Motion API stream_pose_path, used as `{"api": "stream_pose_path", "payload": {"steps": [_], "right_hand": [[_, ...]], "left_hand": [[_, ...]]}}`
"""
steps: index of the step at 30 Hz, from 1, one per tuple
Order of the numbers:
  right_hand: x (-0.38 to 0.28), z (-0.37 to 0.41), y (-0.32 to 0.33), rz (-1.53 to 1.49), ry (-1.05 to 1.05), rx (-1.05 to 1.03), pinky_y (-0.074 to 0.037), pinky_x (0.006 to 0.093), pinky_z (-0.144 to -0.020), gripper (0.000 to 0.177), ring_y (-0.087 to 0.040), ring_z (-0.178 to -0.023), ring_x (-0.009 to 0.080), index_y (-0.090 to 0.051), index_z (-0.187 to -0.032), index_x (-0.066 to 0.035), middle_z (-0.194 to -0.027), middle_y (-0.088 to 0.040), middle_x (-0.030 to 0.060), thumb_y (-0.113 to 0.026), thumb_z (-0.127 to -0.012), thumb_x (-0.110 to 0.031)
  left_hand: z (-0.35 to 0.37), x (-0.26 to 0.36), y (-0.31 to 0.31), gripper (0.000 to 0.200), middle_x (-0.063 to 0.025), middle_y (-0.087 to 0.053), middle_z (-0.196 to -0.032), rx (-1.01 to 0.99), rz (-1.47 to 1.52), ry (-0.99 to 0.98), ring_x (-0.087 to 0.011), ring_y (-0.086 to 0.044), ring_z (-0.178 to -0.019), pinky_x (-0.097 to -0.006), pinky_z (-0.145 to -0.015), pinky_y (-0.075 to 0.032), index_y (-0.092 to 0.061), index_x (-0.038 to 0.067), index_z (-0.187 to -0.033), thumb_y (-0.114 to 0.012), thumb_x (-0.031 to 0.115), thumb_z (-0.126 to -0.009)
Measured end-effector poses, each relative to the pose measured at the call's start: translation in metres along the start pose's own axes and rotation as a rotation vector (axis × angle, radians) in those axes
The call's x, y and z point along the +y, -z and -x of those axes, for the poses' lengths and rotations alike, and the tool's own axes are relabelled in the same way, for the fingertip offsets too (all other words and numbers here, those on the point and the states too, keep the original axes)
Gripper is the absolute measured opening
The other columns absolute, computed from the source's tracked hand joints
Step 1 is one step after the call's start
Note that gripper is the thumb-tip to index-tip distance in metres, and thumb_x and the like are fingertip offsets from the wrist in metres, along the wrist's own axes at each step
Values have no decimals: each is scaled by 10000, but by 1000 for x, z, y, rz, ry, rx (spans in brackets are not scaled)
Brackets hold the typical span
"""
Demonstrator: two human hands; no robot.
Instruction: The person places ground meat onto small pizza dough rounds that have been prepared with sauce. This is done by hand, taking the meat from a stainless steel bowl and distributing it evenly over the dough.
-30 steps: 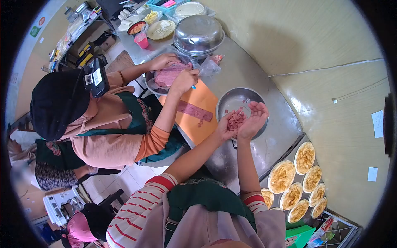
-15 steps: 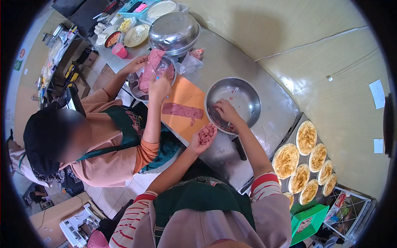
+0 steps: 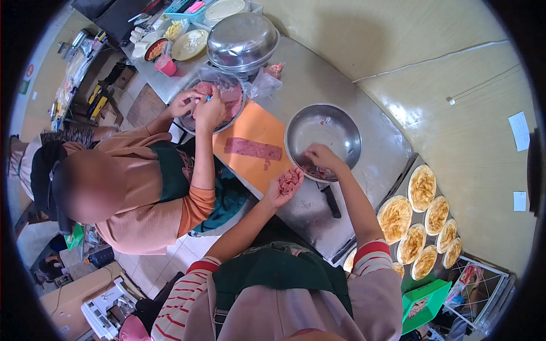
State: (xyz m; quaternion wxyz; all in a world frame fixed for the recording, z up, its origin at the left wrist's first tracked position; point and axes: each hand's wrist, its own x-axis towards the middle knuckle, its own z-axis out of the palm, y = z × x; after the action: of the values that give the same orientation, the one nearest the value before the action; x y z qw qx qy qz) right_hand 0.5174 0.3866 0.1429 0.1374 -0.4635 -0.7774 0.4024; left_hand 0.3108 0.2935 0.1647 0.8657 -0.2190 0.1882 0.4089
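My left hand (image 3: 278, 196) is cupped palm up beside the steel bowl, holding a small heap of chopped pink meat pieces (image 3: 289, 181). Inside the steel bowl (image 3: 354, 142), my right hand (image 3: 323, 157) has its fingers curled downward near the front wall. Some meat bits (image 3: 310, 170) lie under and beside those fingers; whether any are pinched between them is hidden. A flat strip of pink meat (image 3: 253, 149) rests on the orange cutting board (image 3: 259, 119) left of the bowl, with small crumbs below it. A knife with a black handle (image 3: 331, 203) lies just below the bowl.
On my left, a co-worker (image 3: 136, 210) works with a blue-handled tool over a plastic-lined bowl of meat (image 3: 230, 108). A domed metal lid (image 3: 242, 42) and a pink cup (image 3: 165, 65) stand behind. Topped dough rounds (image 3: 411, 244) and a green bin (image 3: 435, 295) are at right.
My right hand has dipped lower toward the bowl's front wall. The co-worker's hands have lowered the raised meat slice to the plastic-lined bowl. My left hand still holds the meat pieces.
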Motion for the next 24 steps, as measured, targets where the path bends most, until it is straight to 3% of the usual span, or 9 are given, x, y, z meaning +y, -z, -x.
{"api": "stream_pose_path", "payload": {"steps": [4,6,7,10,13,16,18,21,24], "right_hand": [[-70,10,12,-195,-193,10,-426,383,-869,291,-562,-966,336,-571,-1096,-16,-1010,-590,188,-514,-866,-185],[-85,12,0,-354,21,260,-426,372,-876,320,-553,-1012,335,-557,-1150,-56,-1065,-588,188,-454,-905,-234],[-94,18,-3,-355,28,260,-426,372,-876,320,-553,-1012,335,-557,-1150,-56,-1065,-588,188,-454,-905,-234],[-105,40,-10,-143,11,287,-422,365,-892,340,-544,-1043,332,-559,-1171,-106,-1111,-578,183,-389,-932,-279],[-81,61,1,110,-116,58,-415,368,-910,361,-539,-1055,334,-598,-1123,-111,-1107,-583,178,-351,-940,-300],[-71,66,22,150,-197,-45,-432,373,-870,280,-552,-1033,312,-655,-1003,-107,-1051,-604,151,-440,-899,-254],[-65,64,30,59,-63,65,-454,376,-801,174,-592,-946,287,-679,-905,-94,-964,-636,123,-550,-822,-176],[-58,60,24,-196,-103,27,-467,360,-731,138,-622,-839,263,-673,-879,-86,-873,-652,105,-616,-756,-115],[-42,51,11,-97,-142,-6,-473,311,-753,135,-623,-839,243,-665,-842,-28,-872,-644,134,-629,-713,-11]], "left_hand": [[-2,1,6,267,-125,-610,-1011,-69,18,42,-256,-596,-977,-370,-896,-497,-552,-13,-1043,-403,186,-944],[-3,1,5,265,-123,-612,-1002,-56,26,28,-257,-598,-971,-367,-890,-501,-558,-13,-1027,-405,185,-944],[-3,1,6,263,-121,-614,-993,-45,32,18,-257,-601,-965,-365,-884,-504,-565,-13,-1011,-406,184,-943],[-3,5,8,258,-126,-615,-984,-69,-18,38,-259,-604,-952,-366,-876,-508,-573,-15,-993,-412,179,-941],[-3,3,10,256,-140,-611,-998,-55,19,27,-260,-606,-947,-361,-871,-511,-568,-21,-1005,-417,175,-938],[-3,2,8,255,-146,-609,-1002,-34,43,46,-263,-602,-957,-355,-880,-506,-563,-31,-1006,-417,167,-937],[-3,0,11,249,-148,-609,-1004,-54,36,42,-266,-598,-966,-351,-895,-497,-559,-37,-1008,-418,154,-933],[-5,1,17,246,-146,-606,-1008,-54,26,50,-266,-594,-975,-354,-903,-492,-556,-38,-1011,-418,150,-932],[-6,-1,16,248,-142,-603,-1012,-65,24,31,-267,-589,-986,-362,-903,-491,-550,-40,-1016,-409,147,-935]]}}
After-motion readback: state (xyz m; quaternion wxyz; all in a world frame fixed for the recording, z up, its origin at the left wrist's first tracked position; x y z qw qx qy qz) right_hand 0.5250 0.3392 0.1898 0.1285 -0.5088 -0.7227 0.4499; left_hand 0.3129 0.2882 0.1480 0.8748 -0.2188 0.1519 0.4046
